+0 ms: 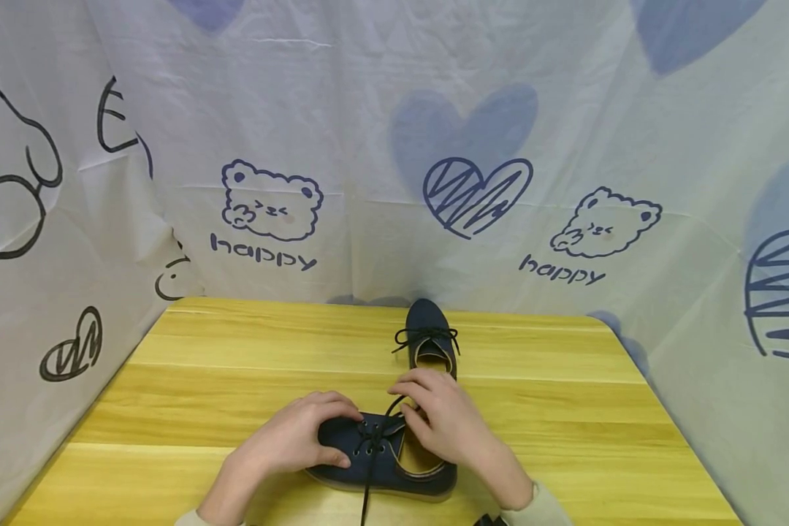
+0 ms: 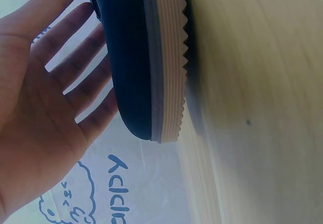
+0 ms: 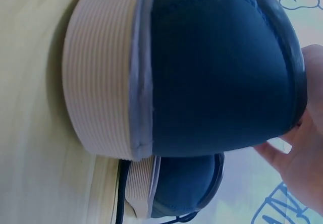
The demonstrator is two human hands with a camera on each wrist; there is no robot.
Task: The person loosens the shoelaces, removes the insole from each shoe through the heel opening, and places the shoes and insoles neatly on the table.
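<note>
A dark blue lace-up shoe (image 1: 421, 476) lies on the table, toe to the left. My left hand (image 1: 289, 438) straddles its toe, thumb on the upper and fingers along the far side. The left wrist view has that hand (image 2: 43, 103) with fingers extended beside the shoe (image 2: 128, 57). Above the shoe's opening is my right hand (image 1: 450, 420), thumb and fingers apart, beside the black lace (image 1: 370, 475), which is crossed over the eyelets with one end trailing nearward. Behind the heel (image 3: 222, 82), the right wrist view shows part of my right hand (image 3: 308, 158); its fingertips are hidden.
A matching shoe (image 1: 426, 315) with its lace tied in a bow stands beyond my right hand, toe pointing away. Both are on a yellow wood-grain table (image 1: 256, 351). A white printed cloth (image 1: 368, 263) hangs behind and at the sides.
</note>
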